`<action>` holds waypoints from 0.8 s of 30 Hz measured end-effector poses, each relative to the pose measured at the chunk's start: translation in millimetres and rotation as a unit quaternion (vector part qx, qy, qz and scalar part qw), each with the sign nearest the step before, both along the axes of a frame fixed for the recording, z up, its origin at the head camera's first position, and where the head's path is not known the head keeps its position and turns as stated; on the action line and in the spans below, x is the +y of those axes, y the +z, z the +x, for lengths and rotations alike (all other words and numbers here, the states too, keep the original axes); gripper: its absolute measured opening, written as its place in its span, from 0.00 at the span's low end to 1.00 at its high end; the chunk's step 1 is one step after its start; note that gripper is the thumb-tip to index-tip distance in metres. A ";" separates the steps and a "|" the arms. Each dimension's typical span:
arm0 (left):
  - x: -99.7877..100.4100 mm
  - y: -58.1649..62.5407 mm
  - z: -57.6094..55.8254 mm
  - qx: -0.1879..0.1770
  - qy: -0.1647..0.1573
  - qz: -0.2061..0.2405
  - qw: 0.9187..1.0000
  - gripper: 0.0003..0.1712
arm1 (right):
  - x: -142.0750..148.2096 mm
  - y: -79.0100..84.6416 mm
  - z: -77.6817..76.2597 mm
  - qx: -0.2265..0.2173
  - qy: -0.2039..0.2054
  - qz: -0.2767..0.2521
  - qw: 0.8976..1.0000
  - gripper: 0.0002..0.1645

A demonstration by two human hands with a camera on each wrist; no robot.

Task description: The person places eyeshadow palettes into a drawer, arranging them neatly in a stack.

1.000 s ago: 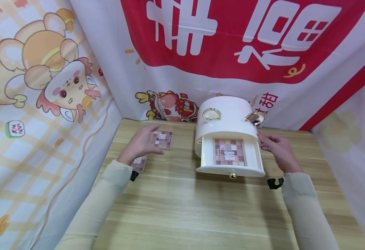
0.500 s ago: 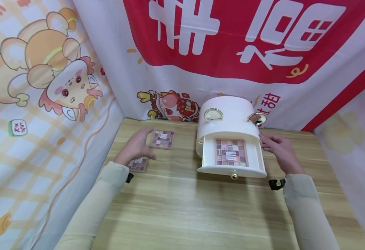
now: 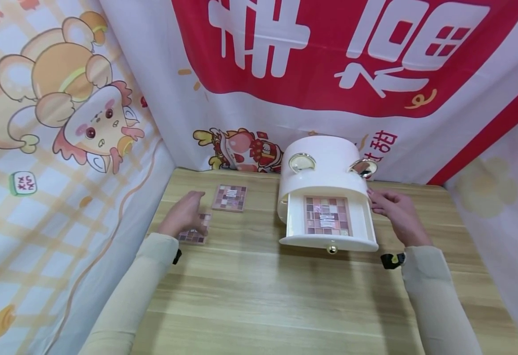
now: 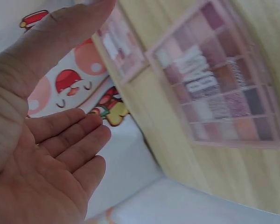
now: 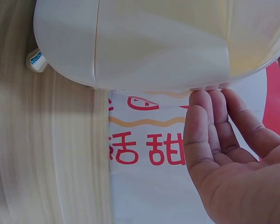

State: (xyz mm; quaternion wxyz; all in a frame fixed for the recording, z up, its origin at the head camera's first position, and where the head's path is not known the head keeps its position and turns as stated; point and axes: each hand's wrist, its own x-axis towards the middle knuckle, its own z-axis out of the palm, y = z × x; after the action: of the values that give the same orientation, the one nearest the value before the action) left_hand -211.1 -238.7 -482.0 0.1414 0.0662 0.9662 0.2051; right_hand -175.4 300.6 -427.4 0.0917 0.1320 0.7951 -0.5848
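At left, a near palette (image 3: pixel 192 238) was partly covered, in the head view, by a person's left hand (image 3: pixel 181 215), its fingers loosely extended, the thumb held wide of them and nothing gripped; whether the palette was touched could not be told. Just beyond, a far palette (image 3: pixel 230 198) was seen lying flat on the worktop (image 3: pixel 259 301), untouched. Further right, a third palette (image 3: pixel 327 216) was framed by the white walls of a pulled-out drawer (image 3: pixel 308 242), fitted with a gold knob (image 3: pixel 332 249) and housed in a rounded white cabinet (image 3: pixel 327 170). At far right, the cabinet's side was touched by the right hand (image 3: pixel 394 214), its fingers lightly bent and set close together, with nothing seen held in them. The work was judged to be partway along: one palette was contained in the drawer, two were left outside it, and the drawer was not closed

The worktop was finished in pale wood grain and hemmed in by printed cloth. At left, a checked hanging (image 3: pixel 55 212) was decorated with a cartoon animal (image 3: pixel 72 93); at the back, a white hanging (image 3: pixel 241 111) was dominated by a red panel (image 3: pixel 321 64) with large white characters; at right, a pale hanging (image 3: pixel 507 227) was marked with a faint flower (image 3: pixel 487 187)
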 end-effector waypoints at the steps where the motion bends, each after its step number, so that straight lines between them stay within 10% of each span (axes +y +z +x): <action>1: -1.5 -2.0 1.2 -0.001 0.001 0.000 1.000 0.74 | 0.0 0.0 0.2 0.000 0.001 0.000 1.000 0.46; 24: -32.7 -41.8 6.0 -0.039 -0.028 -0.040 0.998 0.78 | 0.0 -0.9 0.4 -0.002 -0.004 0.002 1.000 0.49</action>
State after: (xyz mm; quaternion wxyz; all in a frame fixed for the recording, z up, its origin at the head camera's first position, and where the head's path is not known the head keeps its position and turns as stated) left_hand -205.1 -271.4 -523.8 0.1875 0.0798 0.9650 0.1650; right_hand -175.0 300.6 -428.3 0.0905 0.1364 0.7955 -0.5834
